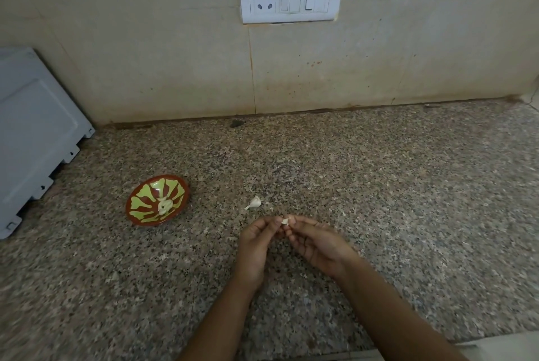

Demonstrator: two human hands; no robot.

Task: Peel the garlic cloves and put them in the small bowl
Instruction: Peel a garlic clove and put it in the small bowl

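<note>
- Left hand [256, 239] and right hand [316, 242] brought together just above the granite worktop [408, 185], fingertips meeting at the far end, both pinched on one garlic clove [285, 221].
- Clove small and pale, mostly hidden by fingers; only a bit of white showing between the two thumbs. Impossible to tell whether skin is on or already partly off.
- Judged step: peeling in hand, skin being worked loose between the fingertips; drop into the bowl not yet due.
- Small bowl [143, 200], red-brown with a yellow-green leaf pattern, resting on the worktop to the left of the hands and a little farther off, well apart from them. A few pale cloves [164, 205] already lying at its centre, looking bare of skin.
- Key relation for the coming move: bowl lying leftward of the held clove, so left hand nearer; a short carry to the left and slightly forward, likely easiest with the left hand once the right lets go.
- One more clove with a pointed tail [254, 202] lying loose on the worktop just beyond the fingertips, between hands and bowl, long axis slanting from lower left to upper right. Probably next to be picked up, within easy reach of either hand.
- Grey appliance panel [35, 133] leaning at far left, clear of the path to the bowl.
</note>
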